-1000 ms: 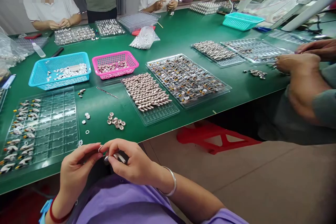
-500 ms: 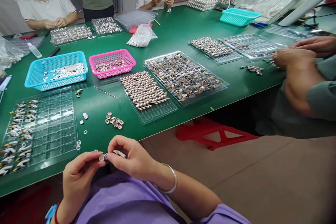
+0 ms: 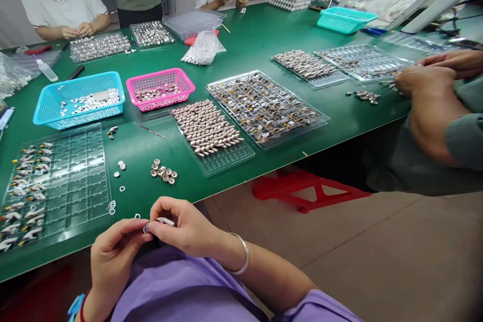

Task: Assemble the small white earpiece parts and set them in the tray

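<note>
My right hand (image 3: 181, 226) pinches a small pale earbud-shaped part (image 3: 164, 221) just off the near edge of the green table (image 3: 264, 45). Fingertip to fingertip with it, my left hand (image 3: 113, 254) pinches a tiny metal ring (image 3: 145, 227) against that part's end. Both hands hover over my lap. Just beyond them lie a cluster of small round metal pieces (image 3: 164, 172) and a few loose rings (image 3: 121, 176). A clear compartment tray (image 3: 75, 176) at my left holds several finished parts along its left columns.
A blue basket (image 3: 77, 98) and a pink basket (image 3: 161, 88) hold small parts. Clear trays of pale parts (image 3: 207, 128) and mixed parts (image 3: 264, 105) sit mid-table, tweezers (image 3: 151, 132) nearby. A co-worker's hands (image 3: 426, 80) work at right; other people work at the far side. A red stool (image 3: 302, 193) stands below.
My hands have stayed pinched together, the left fingertips closing tighter onto the ring at the part's end. The view has shifted slightly downward.
</note>
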`<state>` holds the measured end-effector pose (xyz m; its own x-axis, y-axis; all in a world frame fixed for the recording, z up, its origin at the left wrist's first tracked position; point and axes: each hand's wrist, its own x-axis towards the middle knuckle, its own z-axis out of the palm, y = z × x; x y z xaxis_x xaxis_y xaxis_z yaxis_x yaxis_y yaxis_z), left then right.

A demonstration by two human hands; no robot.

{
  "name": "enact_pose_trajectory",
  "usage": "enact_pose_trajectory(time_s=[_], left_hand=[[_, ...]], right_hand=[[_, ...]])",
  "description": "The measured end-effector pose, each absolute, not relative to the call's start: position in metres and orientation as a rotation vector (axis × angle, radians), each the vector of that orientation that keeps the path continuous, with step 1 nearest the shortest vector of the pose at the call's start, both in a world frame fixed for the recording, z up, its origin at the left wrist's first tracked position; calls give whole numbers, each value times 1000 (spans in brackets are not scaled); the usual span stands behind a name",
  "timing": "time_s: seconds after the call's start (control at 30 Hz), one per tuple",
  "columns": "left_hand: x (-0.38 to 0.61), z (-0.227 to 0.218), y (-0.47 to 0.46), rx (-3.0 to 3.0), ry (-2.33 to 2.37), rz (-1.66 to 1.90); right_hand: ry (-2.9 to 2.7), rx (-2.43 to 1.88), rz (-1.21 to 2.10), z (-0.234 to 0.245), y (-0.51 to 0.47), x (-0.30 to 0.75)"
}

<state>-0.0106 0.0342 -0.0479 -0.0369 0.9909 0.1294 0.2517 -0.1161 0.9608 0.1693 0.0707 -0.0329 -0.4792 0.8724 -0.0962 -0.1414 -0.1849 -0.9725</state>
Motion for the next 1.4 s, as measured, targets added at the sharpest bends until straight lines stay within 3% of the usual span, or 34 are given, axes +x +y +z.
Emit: enact_pose_trajectory(time_s=[0.63, 0.9, 1.2, 1.4], left_hand=[[-7, -40, 23, 1635, 1399, 1352], [-6, -32, 23, 1745, 1234, 1484], [6, -29, 30, 1133, 1299, 1307], [11, -34, 35, 1026, 1248, 1298]], right_hand=[[-1400, -878, 1629, -35, 65, 168], [-1343, -695, 1744, -35, 63, 168], [-1222, -690, 1795, -45, 61, 169], [-1419, -793, 1547, -45, 63, 174]])
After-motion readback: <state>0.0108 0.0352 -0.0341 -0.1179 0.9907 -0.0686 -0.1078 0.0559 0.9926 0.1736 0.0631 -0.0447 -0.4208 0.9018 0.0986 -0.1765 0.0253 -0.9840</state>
